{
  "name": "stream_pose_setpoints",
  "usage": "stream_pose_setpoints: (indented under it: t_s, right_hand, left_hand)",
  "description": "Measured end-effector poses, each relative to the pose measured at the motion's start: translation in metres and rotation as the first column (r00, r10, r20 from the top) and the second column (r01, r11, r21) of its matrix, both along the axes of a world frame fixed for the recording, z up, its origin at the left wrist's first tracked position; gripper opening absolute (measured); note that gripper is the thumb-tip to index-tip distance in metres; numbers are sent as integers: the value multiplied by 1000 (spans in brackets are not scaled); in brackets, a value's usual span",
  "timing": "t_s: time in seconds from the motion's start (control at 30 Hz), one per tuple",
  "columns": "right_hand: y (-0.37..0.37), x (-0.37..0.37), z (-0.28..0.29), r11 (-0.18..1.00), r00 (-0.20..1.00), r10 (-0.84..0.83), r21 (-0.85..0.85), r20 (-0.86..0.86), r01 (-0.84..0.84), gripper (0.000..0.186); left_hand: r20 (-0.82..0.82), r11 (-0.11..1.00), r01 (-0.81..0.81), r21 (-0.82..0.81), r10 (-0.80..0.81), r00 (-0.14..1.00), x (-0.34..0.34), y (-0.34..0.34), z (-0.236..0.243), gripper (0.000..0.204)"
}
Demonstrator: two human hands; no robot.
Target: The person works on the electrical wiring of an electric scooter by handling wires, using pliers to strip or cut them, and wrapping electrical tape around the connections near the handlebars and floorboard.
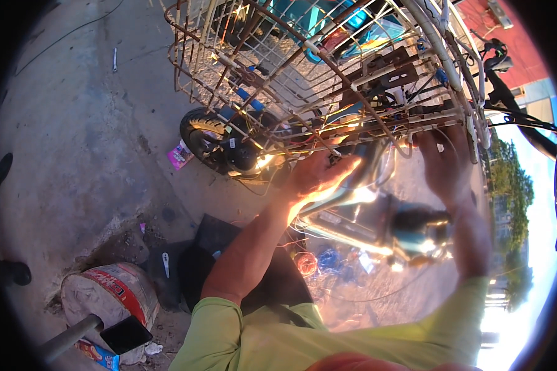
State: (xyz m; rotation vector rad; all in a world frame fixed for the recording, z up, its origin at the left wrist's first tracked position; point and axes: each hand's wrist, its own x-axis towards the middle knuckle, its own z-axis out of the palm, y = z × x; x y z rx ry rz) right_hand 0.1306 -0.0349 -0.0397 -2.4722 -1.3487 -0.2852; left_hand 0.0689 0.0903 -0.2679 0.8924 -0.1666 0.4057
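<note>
A rusty white wire basket fills the top of the view, with wiring running along its lower edge. My left hand is raised against the underside of that edge, its thumb pointing right. A small dark gap shows between thumb and fingers; the fingers look curled around something I cannot make out. Farther right, my right hand reaches up to the basket's right end, beside a thin cable. Its fingertips are hidden behind the frame and wires. A brown metal bracket with holes sits inside the basket, above the wiring.
Below the basket are a black-tyred wheel and a scooter-like body in glare. A handlebar juts at the right. Red wire coil and blue wire lie low. A sack with a phone stands lower left; a wrench lies farther off.
</note>
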Motion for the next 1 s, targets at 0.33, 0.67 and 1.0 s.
stream_pose_setpoints:
  t_s: [0.33, 0.67, 1.0]
  right_hand:
    - [8, -6, -4, 987, 966, 158, -18, 206, -158, 12]
    - [-1, -11, 12, 884, 848, 423, 59, 320, -464, 20]
    - [19, -23, 19, 822, 747, 558, -119, 362, -557, 23]
  left_hand:
    - [-22, 995, -49, 83, 51, 998, 1, -2, -8, 43]
    - [399, 453, -671, 587, 559, 727, -9, 15, 31, 39]
    - [412, 172, -684, 709, 686, 599, -19, 3, 37, 38]
